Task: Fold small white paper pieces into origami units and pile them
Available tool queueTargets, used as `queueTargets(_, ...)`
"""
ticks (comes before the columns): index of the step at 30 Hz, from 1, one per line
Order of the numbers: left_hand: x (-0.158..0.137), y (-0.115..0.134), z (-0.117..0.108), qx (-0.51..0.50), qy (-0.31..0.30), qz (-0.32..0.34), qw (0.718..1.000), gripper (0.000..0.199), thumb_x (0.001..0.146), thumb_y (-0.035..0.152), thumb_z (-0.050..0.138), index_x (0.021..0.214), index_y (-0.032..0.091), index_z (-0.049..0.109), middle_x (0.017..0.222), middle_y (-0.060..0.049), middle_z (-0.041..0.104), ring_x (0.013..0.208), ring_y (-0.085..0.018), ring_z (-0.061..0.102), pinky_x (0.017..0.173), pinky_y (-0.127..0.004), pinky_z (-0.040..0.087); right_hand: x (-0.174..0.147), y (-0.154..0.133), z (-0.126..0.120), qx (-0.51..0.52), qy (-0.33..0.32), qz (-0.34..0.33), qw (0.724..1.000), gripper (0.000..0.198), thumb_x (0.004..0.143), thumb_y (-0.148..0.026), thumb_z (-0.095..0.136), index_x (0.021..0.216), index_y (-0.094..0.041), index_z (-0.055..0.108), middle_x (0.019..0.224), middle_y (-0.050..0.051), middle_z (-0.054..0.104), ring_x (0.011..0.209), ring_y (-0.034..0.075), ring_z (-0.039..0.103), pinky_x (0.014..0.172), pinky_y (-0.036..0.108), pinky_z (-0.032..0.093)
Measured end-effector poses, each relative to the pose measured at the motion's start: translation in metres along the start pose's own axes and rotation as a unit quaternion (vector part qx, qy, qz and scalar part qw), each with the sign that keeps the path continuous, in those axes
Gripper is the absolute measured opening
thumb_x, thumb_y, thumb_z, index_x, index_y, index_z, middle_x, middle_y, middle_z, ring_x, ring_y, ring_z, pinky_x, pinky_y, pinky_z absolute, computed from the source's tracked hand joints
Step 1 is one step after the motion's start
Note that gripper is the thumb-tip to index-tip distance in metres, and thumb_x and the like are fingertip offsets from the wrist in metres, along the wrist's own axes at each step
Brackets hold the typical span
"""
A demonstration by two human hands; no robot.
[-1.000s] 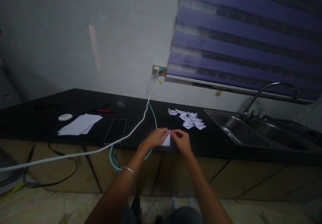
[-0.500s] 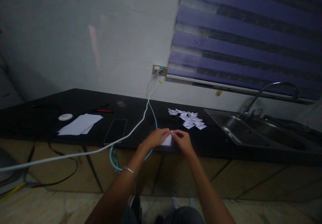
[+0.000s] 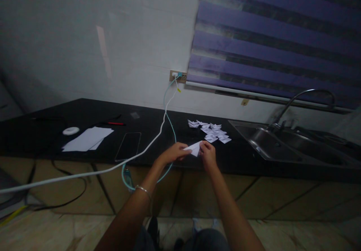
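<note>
A small folded sheet of white paper (image 3: 194, 149) is held up at the counter's front edge, between my two hands. My left hand (image 3: 176, 152) pinches its left corner. At its right end, my right hand (image 3: 208, 153) grips the paper between thumb and fingers. The paper has a slanted, pointed outline, with part of it hidden behind the fingers. Just beyond my right hand lies a cluster of several folded white paper boats (image 3: 213, 131) on the black counter (image 3: 158, 130).
On the left lie blank white sheets (image 3: 87, 139), a white round object (image 3: 70, 131), a red pen-like item (image 3: 115, 123) and a phone (image 3: 128, 146). A white cable (image 3: 152, 142) and a teal cable (image 3: 172, 128) run from the wall outlet (image 3: 178, 76). At right is a steel sink (image 3: 262, 145).
The folded paper has been lifted off the counter and turned, now slanting between both hands. My hands have shifted from pressing it down to holding its ends. The view has shifted slightly.
</note>
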State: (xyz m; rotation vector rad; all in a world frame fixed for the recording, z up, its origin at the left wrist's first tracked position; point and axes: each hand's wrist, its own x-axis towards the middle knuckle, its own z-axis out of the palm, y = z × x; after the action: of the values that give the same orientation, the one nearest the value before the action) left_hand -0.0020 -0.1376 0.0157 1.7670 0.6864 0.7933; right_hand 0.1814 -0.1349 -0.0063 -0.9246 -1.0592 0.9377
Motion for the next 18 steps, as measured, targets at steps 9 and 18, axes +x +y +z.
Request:
queueTargets(9, 0.0008, 0.0013, 0.002, -0.019, 0.041, 0.009, 0.999, 0.035, 0.08, 0.05, 0.056, 0.081, 0.016, 0.048, 0.055, 0.006, 0.048, 0.046, -0.006, 0.041, 0.045, -0.018, 0.029, 0.0015, -0.0007, 0.0009, 0.054, 0.008, 0.013, 0.998, 0.022, 0.07, -0.035, 0.066, 0.064, -0.018, 0.053, 0.047, -0.007, 0.041, 0.04, 0.007, 0.038, 0.041, 0.021, 0.029)
queueTargets(18, 0.0047, -0.0031, 0.0019, 0.029, 0.13, -0.019, 0.991, 0.044, 0.079, 0.057, 0.055, 0.065, 0.017, 0.042, 0.049, 0.007, 0.039, 0.041, -0.005, 0.036, 0.04, -0.018, 0.023, 0.002, -0.002, -0.0004, 0.1, -0.008, 0.035, 0.994, 0.025, 0.068, -0.035, 0.07, 0.064, -0.018, 0.053, 0.048, -0.006, 0.044, 0.043, 0.008, 0.041, 0.043, 0.021, 0.034)
